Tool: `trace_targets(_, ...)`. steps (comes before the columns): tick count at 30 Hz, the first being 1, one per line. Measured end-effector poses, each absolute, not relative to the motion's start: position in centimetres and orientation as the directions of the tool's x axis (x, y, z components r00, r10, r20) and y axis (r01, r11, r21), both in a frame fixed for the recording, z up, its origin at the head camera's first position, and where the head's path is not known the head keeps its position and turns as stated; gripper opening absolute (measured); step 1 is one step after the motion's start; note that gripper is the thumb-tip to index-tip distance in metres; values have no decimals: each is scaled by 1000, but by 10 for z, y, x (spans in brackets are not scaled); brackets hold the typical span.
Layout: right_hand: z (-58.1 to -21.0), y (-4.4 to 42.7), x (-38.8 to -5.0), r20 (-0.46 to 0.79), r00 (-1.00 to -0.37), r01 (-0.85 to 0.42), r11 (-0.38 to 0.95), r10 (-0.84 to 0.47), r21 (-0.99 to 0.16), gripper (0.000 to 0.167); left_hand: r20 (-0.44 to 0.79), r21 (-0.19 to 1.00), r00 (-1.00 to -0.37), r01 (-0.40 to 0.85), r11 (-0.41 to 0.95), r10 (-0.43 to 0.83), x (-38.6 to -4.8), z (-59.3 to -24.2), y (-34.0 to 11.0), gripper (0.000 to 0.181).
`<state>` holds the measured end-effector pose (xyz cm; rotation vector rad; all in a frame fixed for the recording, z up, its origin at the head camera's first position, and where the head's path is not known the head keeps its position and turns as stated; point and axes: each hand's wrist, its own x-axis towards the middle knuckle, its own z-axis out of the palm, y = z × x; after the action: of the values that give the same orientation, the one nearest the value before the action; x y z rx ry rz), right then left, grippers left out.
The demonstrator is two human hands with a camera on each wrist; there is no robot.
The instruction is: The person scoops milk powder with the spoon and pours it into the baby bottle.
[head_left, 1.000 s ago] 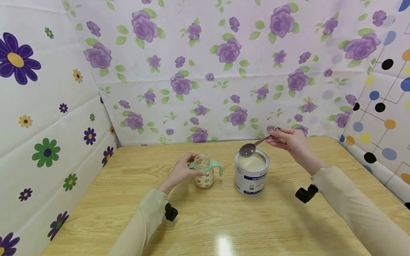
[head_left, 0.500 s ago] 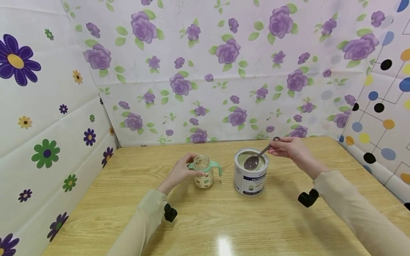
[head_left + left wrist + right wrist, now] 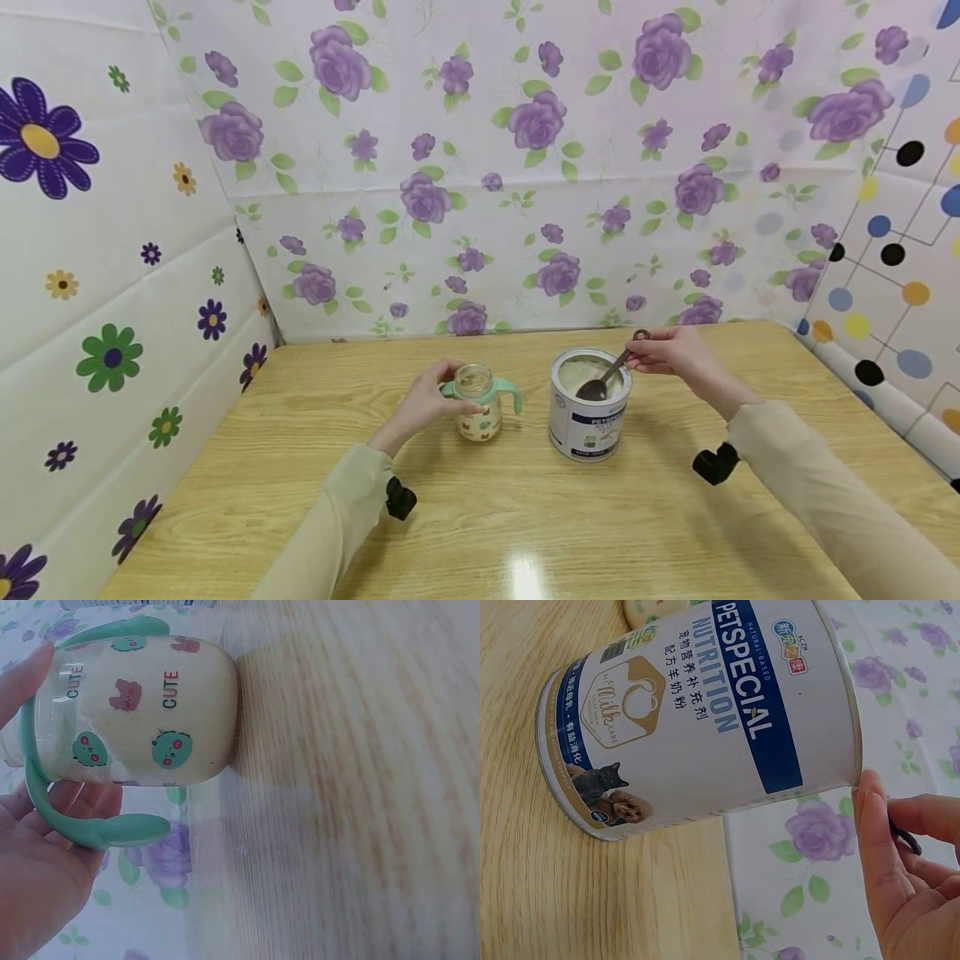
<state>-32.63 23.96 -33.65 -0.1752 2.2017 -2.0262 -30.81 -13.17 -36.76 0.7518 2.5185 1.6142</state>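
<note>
My left hand (image 3: pixel 429 402) grips a clear baby bottle (image 3: pixel 480 422) around its neck, beside the green handles (image 3: pixel 139 830). The bottle stands upright and uncapped on the table, with pale contents and small animal prints visible in the left wrist view. In my right hand (image 3: pixel 678 360) the thumb and fingers pinch the handle of a dark spoon (image 3: pixel 592 390). Its bowl is inside the open milk powder can (image 3: pixel 588 427), at the pale powder (image 3: pixel 576 373). How deep the spoon sits cannot be told. The right wrist view shows the can's printed label (image 3: pixel 727 705).
Bottle and can stand a short way apart on the wooden table (image 3: pixel 480 517). A floral cloth (image 3: pixel 480 167) hangs right behind the table's back edge. Patterned cloths also line the left and right sides. A black wrist camera (image 3: pixel 716 463) is strapped on each sleeve.
My right hand has lowered, taking the spoon from above the can's rim down into the can, with its bowl shifting slightly right. The left hand and bottle have stayed in place.
</note>
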Motion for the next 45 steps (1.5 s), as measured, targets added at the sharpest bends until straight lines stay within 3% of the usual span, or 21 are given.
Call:
trace_targets(19, -343, 240, -325, 19, -977, -66, 213, -214, -975, 39, 167, 856, -886, 348, 382, 432, -309, -364, -132, 60)
trace_targets(34, -343, 242, -324, 11, -976, -54, 193, -220, -980, 41, 204, 838, -894, 370, 402, 399, -334, -394, -136, 64)
trace_targets(45, -339, 245, -323, 17, -979, -51, 166, -201, -985, 48, 224, 829, -888, 390, 401, 401, -336, -396, -136, 69)
